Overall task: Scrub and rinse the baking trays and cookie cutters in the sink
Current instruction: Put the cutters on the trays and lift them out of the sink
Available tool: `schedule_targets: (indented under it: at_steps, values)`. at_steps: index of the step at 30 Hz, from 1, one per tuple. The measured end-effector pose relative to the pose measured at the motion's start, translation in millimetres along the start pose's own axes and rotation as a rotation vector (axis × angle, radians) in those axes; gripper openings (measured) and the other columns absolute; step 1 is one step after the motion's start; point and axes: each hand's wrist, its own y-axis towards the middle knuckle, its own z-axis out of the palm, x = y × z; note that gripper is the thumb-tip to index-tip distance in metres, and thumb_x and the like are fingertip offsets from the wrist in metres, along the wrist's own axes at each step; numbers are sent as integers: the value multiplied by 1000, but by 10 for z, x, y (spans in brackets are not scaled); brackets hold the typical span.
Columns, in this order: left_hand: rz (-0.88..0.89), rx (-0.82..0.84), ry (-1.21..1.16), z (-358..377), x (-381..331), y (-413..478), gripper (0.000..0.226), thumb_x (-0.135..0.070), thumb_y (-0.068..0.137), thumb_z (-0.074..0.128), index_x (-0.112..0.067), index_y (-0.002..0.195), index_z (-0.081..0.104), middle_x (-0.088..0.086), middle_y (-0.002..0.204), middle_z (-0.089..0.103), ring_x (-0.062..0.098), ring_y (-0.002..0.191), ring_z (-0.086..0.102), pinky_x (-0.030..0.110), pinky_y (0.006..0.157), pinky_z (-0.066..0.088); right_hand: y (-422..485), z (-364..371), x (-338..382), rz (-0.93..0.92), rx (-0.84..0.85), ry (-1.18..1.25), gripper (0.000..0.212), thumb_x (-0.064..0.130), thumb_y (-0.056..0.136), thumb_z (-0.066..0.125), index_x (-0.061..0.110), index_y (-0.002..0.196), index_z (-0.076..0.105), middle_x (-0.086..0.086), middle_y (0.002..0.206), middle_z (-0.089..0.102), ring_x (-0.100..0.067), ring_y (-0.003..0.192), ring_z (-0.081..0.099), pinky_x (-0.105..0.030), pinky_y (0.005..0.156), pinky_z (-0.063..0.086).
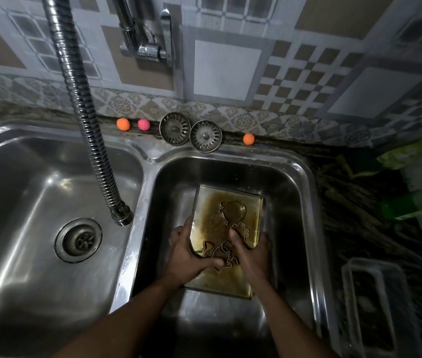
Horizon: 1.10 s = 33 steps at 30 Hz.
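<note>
While the baking tray (230,282) lies flat on the floor of the right basin (173,202), I hold it from both sides. My left hand (192,257) grips the tray's left edge, fingers running along the outside of the rim and thumb curled over onto the inner face. My right hand (252,251) grips the right edge the same way, thumb laid across the inside and the other fingers hidden behind the rim. The tray surface is coated with brown residue. Several cookie cutters (234,211) lie loose inside it: a round one toward the far end, a scalloped one just beside my right thumb, and two or three irregular shapes between my thumbs; their exact outlines cannot be told. The flexible tap hose (88,125) hangs with its nozzle over the near edge of the left basin (24,189), close to the divider. Two metal strainers (175,129) stand side by side on the back ledge, with two orange balls (123,124) and one pink ball (143,124) along the same ledge. A clear plastic container (375,293) sits on the counter to the right
</note>
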Motion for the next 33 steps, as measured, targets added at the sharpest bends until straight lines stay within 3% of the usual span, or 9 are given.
schedule_targets:
  at_steps: [2,6,8,12,15,18,23,30,33]
  values:
    - [8,-32,-3,7,-72,-22,128,-59,45,90,-39,151,22,-15,137,29,5,130,22,29,106,27,-132,-49,101,-102,-21,1,110,87,64,51,36,152,9,-4,161,10,-30,145,23,-52,111,31]
    - [78,-35,-112,-55,-271,-65,123,-49,53,92,-32,152,21,-12,154,34,4,141,30,34,115,31,-327,-199,228,-429,-20,-246,95,80,74,42,49,148,-9,0,161,-10,-29,146,18,-51,108,35]
    - [132,-37,-125,-114,-350,-91,126,-47,51,93,-30,153,20,-12,154,34,0,141,31,34,117,31,-374,-275,278,-504,-1,-351,94,83,72,41,55,146,-9,3,159,-18,-32,146,17,-52,106,39]
    - [238,-59,-111,-208,-506,-146,128,-53,54,92,-32,154,15,-15,158,25,2,145,24,42,117,31,-441,-372,415,-548,-26,-461,86,92,68,32,66,138,-10,0,158,-18,-40,137,36,-53,89,53]
    - [277,-89,-133,-290,-644,-222,127,-52,54,91,-34,154,14,-16,158,25,-1,144,23,43,117,31,-557,-463,572,-590,-53,-442,81,91,70,33,68,137,-6,0,158,-18,-40,135,39,-52,91,52]
    - [358,-117,-163,-401,-810,-270,123,-45,55,93,-34,153,19,-8,154,34,9,141,35,48,112,39,-713,-580,713,-667,-99,-356,80,83,74,44,65,141,5,1,158,-14,-35,135,40,-44,95,49]
    - [562,-191,-110,-600,-1242,-379,124,-44,59,92,-26,155,15,-4,149,33,5,140,32,30,112,37,-885,-774,979,-843,-247,-191,81,75,71,59,62,140,20,3,157,-7,-31,138,32,-40,94,48]
    - [778,-282,-79,-827,-1850,-432,125,-39,60,91,-16,155,13,-18,153,17,-11,142,15,3,109,19,-976,-1022,1443,-1019,-468,-69,78,85,70,47,44,136,38,-3,153,6,-42,135,32,-41,89,48]
    - [832,-303,-111,-877,-2064,-455,126,-37,60,90,-25,155,8,-8,153,21,-14,139,18,-1,104,23,-978,-1147,1629,-1151,-538,-3,75,77,73,52,34,134,42,-8,149,10,-37,135,28,-36,96,38]
